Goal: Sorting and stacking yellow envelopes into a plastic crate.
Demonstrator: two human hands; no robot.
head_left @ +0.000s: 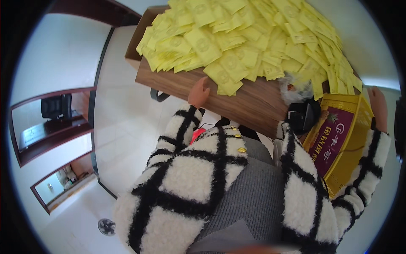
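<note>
A large heap of flat yellow packets [230,67] covers most of the wooden table [253,99]. At the table's near edge, below the heap, is my left hand [199,92]. Its fingers are loosely bent with a gap between thumb and fingers, and nothing shows in them. On the right, a yellow box [344,156] with a purple printed panel stands tilted against the table's end, close to the packets. My right hand [377,106] is at the box's outer upper corner, its fingers bent around the edge; the fingertips are partly hidden.
A crumpled clear plastic bag [296,89] and a black device [303,115] sit at the table's right end beside the box. Behind the heap's left side stands a cardboard box [146,34]. Pale floor tiles [122,106] lie to the left. A white wall rises at the right.
</note>
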